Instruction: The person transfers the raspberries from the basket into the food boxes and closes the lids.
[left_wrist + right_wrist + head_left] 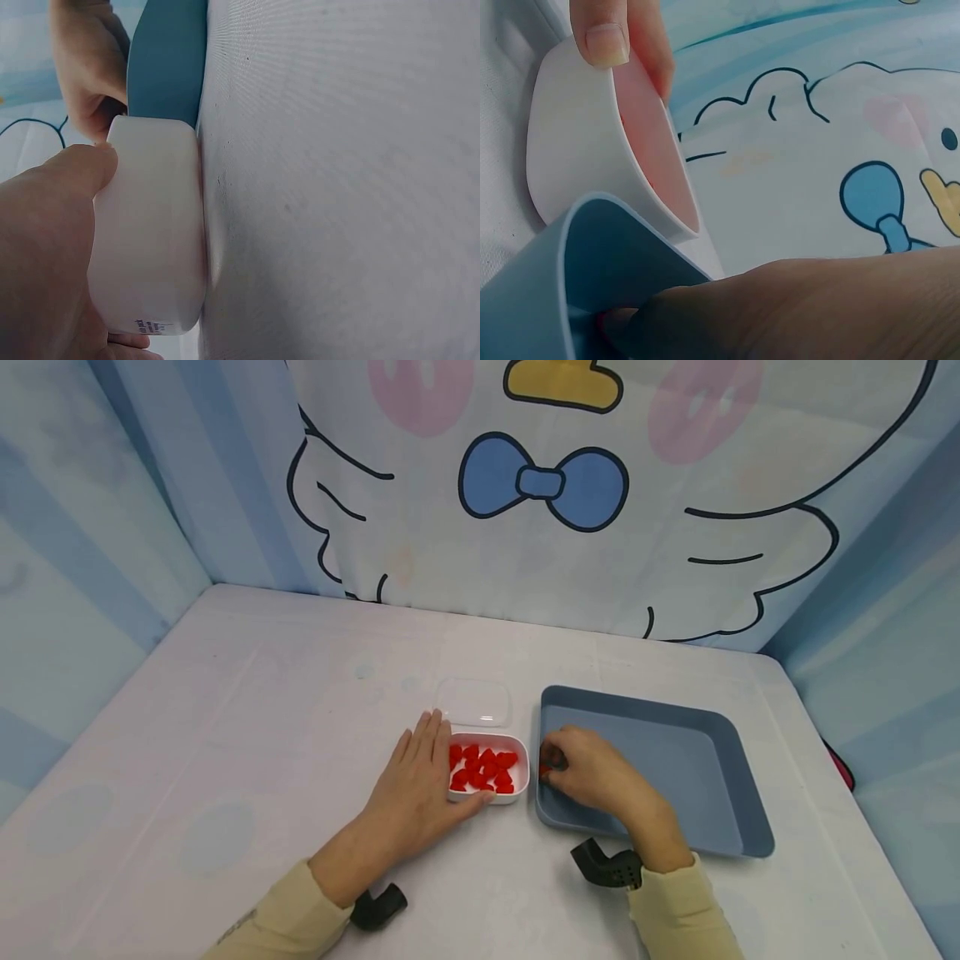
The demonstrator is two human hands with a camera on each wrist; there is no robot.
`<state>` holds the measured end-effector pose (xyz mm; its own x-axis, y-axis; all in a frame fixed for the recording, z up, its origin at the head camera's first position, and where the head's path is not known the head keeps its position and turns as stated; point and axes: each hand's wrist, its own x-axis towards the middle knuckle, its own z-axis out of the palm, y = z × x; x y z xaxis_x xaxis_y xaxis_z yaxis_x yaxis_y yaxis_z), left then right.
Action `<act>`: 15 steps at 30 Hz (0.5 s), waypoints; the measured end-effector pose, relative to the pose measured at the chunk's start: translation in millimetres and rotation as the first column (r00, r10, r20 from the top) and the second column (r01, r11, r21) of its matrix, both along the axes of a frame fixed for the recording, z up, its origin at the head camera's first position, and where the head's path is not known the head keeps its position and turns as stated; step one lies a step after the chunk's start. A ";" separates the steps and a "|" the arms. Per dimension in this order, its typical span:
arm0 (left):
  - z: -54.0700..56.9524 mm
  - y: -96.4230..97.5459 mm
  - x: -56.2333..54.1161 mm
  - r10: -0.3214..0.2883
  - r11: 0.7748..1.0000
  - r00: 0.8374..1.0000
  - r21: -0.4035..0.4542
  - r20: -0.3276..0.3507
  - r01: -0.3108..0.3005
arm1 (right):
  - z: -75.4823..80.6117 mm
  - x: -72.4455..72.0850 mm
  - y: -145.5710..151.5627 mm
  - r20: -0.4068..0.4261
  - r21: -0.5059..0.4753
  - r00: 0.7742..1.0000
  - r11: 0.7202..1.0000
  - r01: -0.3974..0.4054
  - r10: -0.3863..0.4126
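Observation:
A small white box [517, 789] holds several red pieces [487, 768] too small to identify. Its left side lies against my left hand [420, 777], whose fingers are straight and point away from me. The left thumb [94, 165] rests along the front rim. Just right of the box, my right hand [600, 772] is down inside the left end of a blue-grey tray [675, 777]. Its fingers are bent together, and a bit of a red piece [601, 322] shows at the fingertips in the right wrist view. Most of that piece is hidden.
A clear plastic lid [472, 702] lies on the white table [300, 693] behind the box. The tray's raised left wall stands close beside the box. A cartoon-printed curtain [540, 560] rises at the table's back edge, and blue curtains hang at both sides.

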<state>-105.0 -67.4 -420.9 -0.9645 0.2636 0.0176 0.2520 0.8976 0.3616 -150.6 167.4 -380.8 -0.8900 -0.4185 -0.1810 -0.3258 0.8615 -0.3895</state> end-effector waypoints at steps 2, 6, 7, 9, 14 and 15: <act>0.3 0.0 0.2 -0.001 1.000 1.000 -0.001 0.001 0.001 | 0.3 0.0 -0.1 0.002 0.003 1.000 1.000 0.002 -0.002; 0.1 -0.2 0.1 -0.001 1.000 1.000 -0.004 -0.002 0.001 | 0.1 -0.4 -0.7 0.006 0.014 1.000 1.000 0.005 -0.005; 0.0 -0.2 0.1 -0.001 1.000 1.000 -0.003 -0.002 0.001 | 0.2 -0.5 -1.0 0.007 0.016 1.000 1.000 0.006 -0.006; -0.1 -0.2 -0.1 -0.001 1.000 1.000 -0.005 -0.005 0.001 | 0.4 -0.6 -1.3 0.010 0.018 1.000 1.000 0.007 -0.007; 0.6 0.3 0.1 0.001 1.000 1.000 0.000 -0.003 -0.001 | 0.6 -0.4 0.1 0.005 0.004 1.000 1.000 -0.002 0.002; 0.8 0.5 0.2 0.001 1.000 1.000 0.001 -0.001 -0.001 | 0.7 -0.4 0.5 0.001 -0.002 1.000 1.000 -0.006 0.006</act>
